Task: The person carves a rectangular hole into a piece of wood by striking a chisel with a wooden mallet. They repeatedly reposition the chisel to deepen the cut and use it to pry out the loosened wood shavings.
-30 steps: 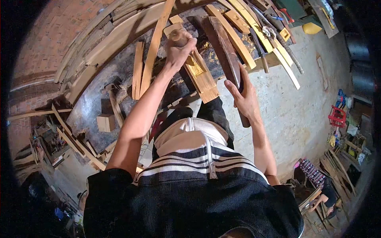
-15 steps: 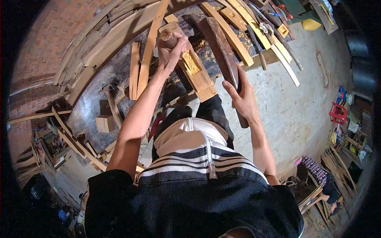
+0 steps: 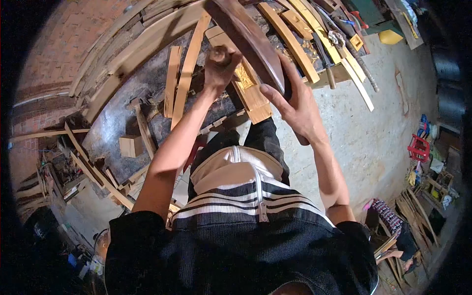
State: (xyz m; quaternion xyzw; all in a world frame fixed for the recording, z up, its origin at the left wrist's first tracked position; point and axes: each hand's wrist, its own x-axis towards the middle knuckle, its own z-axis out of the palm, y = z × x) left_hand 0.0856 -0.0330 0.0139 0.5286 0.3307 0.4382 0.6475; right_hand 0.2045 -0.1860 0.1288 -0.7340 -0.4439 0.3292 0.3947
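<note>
My left hand (image 3: 221, 73) is closed around the thick round wooden handle of a chisel (image 3: 219, 55), blurred by motion. Its blade is hidden behind the fist. Beside that hand lies a squared timber (image 3: 256, 102) with a rough recess cut in its top, full of pale splinters. My right hand (image 3: 302, 113) grips a long, dark wooden mallet (image 3: 255, 42), shaped like a heavy club. The mallet's far end rises over the timber, to the right of the chisel handle and apart from it in the picture.
Long wood strips (image 3: 189, 69) lie left of the timber, and more planks (image 3: 290, 42) to its right. A small wood block (image 3: 131, 146) sits on the dark surface at left. A person (image 3: 393, 221) is low at the right, near stacked boards. A red plastic stool (image 3: 418, 148) stands at far right.
The mallet has swung up and to the left, its far end now nearer the top edge. My left hand has shifted slightly right and down with the chisel. The view has shifted a little.
</note>
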